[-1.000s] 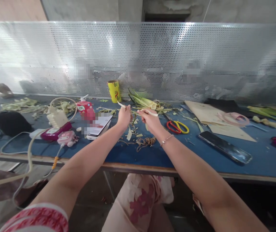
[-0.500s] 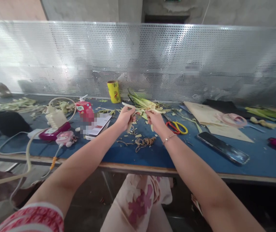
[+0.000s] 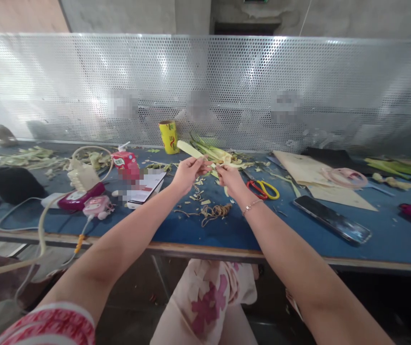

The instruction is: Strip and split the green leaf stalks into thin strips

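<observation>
My left hand (image 3: 188,173) is closed in a pinch on a flat, pale green leaf strip (image 3: 188,148), whose broad end points up and to the left. Close by on the right, my right hand (image 3: 229,176) has its fingers pinched together where the strip's narrow pale end shows between the two hands. Just behind them lies a bunch of green stalks with pale ends (image 3: 223,154). Scraps of leaf are scattered under my hands, and a tangle of brown twine (image 3: 217,213) rests nearer to me. Scissors with red and yellow handles (image 3: 270,190) lie beside my right wrist.
A yellow can-like roll (image 3: 169,137) and a red drink carton (image 3: 125,164) stand toward the back. Phones (image 3: 331,219) (image 3: 148,186) lie on both sides. At left are cables and a pink charger (image 3: 97,206). Behind rises a perforated metal screen (image 3: 241,86).
The leaf strip in my left hand now shows its broad face and sticks up further to the left. The hanging piece below my left hand no longer shows. My right hand has barely moved.
</observation>
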A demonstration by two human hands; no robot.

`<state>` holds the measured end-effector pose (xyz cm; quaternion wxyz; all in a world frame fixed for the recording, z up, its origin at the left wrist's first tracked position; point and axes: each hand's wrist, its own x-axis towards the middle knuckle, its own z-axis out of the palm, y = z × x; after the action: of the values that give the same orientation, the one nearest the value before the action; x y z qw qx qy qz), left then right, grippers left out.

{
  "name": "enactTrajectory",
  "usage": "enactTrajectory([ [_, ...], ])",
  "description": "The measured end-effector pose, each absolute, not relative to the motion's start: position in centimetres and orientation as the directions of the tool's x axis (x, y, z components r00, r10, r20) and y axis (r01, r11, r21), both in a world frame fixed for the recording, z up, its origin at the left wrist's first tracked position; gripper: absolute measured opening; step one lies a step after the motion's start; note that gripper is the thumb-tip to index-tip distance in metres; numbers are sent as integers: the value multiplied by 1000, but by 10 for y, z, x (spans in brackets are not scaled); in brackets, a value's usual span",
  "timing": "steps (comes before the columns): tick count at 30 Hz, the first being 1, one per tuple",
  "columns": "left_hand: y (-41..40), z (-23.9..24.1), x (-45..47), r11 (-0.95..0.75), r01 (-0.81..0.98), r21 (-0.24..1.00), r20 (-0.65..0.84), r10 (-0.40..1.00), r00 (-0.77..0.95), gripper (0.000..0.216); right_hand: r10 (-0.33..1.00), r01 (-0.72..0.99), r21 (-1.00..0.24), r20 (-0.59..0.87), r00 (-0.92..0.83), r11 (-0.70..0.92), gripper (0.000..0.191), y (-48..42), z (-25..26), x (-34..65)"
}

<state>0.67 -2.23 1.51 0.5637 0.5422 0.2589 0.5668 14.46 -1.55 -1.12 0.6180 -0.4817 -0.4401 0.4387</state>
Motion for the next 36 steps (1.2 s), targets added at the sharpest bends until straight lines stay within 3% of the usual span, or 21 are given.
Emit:
enactTrajectory([
  [3, -21, 14, 6, -191, -287, 939, 269, 927, 261, 23, 971, -97, -982, 138, 198, 159, 29, -17, -12, 144],
  [7, -24, 12, 5, -66, -18, 998, 68, 937, 342, 26, 973, -64, -984, 153, 175, 166, 23, -17, -13, 144],
  [11, -25, 10, 5, 30, 123, 992, -62, 961, 271, 23, 970, -39, -982, 175, 167, 183, 16, -19, -11, 143],
  [22, -21, 9, 10, -38, -136, 990, 63, 980, 186, 24, 960, -168, -953, 268, -74, 253, 5, -20, -16, 138],
  [27, -13, 12, 0, -86, -286, 954, 127, 984, 126, 25, 967, -213, -958, 220, -127, 190, 41, -29, -11, 138],
  [31, -8, 16, -2, -57, -385, 921, 56, 998, -12, 22, 979, -218, -963, 183, -91, 160, 55, -32, -9, 137],
  [34, -6, 17, -1, 4, -390, 921, -23, 999, -45, 20, 952, -158, -947, 295, -80, 281, 62, -28, -11, 138],
  [36, -6, 15, 0, 18, -370, 929, -35, 999, -41, 20, 893, -15, -896, 443, -72, 444, 59, -26, -12, 140],
])
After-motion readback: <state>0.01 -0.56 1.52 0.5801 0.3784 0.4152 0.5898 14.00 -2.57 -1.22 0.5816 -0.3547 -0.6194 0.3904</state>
